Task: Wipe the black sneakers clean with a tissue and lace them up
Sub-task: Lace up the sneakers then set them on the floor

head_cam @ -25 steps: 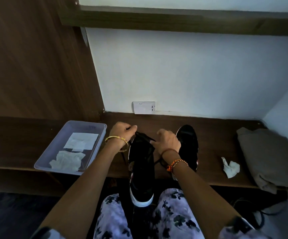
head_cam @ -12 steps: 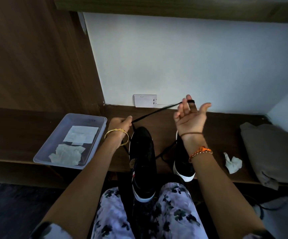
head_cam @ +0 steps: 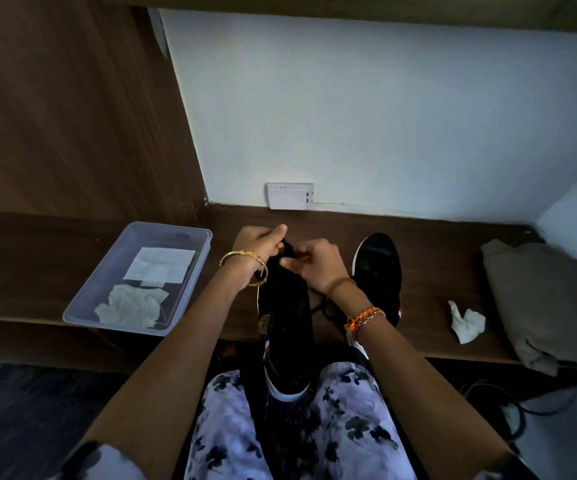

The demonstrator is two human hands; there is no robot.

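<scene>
Black lace (head_cam: 285,249) hidden between pinching hands

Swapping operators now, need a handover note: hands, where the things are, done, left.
Left hand: shut, pinching the lace at the far end of the near sneaker.
Right hand: shut on the same lace, close beside the left.
Near sneaker: runs from the lap up onto the shelf, between both hands.
Second sneaker: on the shelf, right of the first, untouched; loose lace lies between the two.
Crumpled tissue: on the shelf, right of the shoes. More tissues in the tray on the left.
Done: wiping, judging by the used tissue.
Left: finish lacing the near sneaker; whether the second is laced cannot be seen.
</scene>
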